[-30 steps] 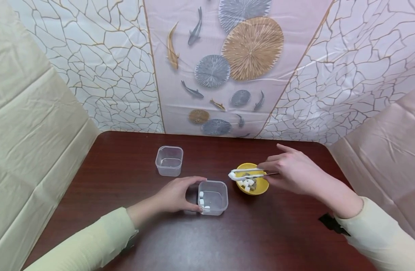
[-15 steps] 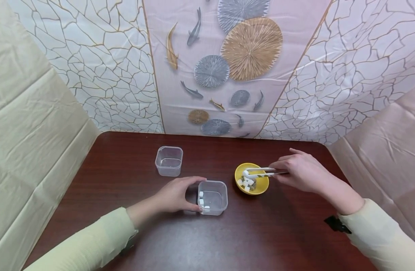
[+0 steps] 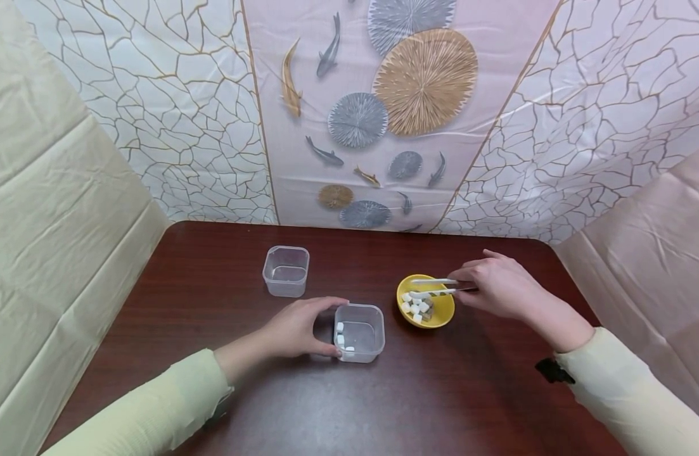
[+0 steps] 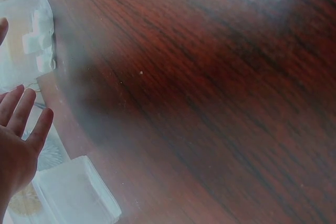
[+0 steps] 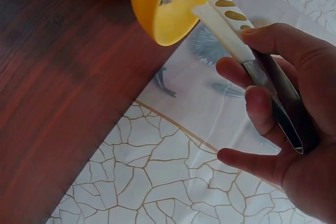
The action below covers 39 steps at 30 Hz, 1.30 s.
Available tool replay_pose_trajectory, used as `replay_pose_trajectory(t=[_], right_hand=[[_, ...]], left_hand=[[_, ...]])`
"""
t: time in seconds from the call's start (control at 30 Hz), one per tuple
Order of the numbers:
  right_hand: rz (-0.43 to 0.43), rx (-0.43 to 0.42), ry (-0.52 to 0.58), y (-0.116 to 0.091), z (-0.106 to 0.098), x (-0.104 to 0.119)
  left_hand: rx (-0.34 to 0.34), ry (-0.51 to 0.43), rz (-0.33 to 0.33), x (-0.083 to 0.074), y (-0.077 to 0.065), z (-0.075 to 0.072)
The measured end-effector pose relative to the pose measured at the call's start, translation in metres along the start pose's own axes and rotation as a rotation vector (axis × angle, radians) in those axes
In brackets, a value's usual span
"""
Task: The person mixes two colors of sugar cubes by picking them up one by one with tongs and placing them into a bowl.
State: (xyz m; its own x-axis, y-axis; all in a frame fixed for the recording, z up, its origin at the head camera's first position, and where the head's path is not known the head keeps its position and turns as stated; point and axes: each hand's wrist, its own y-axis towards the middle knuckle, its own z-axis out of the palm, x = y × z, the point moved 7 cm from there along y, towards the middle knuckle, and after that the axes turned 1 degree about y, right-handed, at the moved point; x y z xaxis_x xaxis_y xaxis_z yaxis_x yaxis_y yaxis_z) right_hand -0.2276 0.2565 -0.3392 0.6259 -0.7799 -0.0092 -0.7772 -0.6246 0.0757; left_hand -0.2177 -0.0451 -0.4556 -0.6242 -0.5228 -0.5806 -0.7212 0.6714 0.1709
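Note:
My right hand [image 3: 500,283] holds a pair of tongs [image 5: 231,35] with white tips and a metal handle, thumb on one arm and fingers on the other. The tips stand apart over a yellow bowl [image 3: 438,316]. Inside the bowl lie several white cubes [image 3: 416,308] and some grey-brown pieces [image 3: 428,310]. To the left, my left hand [image 3: 298,328] spans the side of a clear plastic container [image 3: 369,359], thumb at its near corner and index finger at the far one. White cubes [image 4: 39,41] lie along that container's left side.
A second clear plastic container [image 3: 286,288] stands farther back and to the left on the dark wood table [image 3: 303,411]. Patterned cloth [image 3: 206,114] hangs behind the table, and plain cloth panels [image 3: 52,209] flank it.
The tongs gripped a white cube past the bowl's left rim, then drew back right into the bowl. Their tips are now apart over the cubes. My left hand holds its place.

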Motion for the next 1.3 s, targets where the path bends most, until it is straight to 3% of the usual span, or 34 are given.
replay_pose_trajectory(t=[0.23,0.57,0.93,1.3], right_hand=[[-0.054,-0.071,0.068,0.001,-0.014,0.015],[-0.259,-0.168,0.12,0.014,-0.022,0.066],[-0.384,-0.09,-0.007,0.039,0.003,0.104],[-0.453,-0.07,-0.229,0.053,0.021,0.126]], left_hand=[[-0.001,-0.002,-0.006,-0.001,0.0,0.0],[-0.006,0.001,-0.01,0.001,0.0,-0.001],[-0.006,-0.011,-0.01,0.0,0.0,0.0],[-0.01,-0.018,-0.013,0.002,0.0,0.0]])
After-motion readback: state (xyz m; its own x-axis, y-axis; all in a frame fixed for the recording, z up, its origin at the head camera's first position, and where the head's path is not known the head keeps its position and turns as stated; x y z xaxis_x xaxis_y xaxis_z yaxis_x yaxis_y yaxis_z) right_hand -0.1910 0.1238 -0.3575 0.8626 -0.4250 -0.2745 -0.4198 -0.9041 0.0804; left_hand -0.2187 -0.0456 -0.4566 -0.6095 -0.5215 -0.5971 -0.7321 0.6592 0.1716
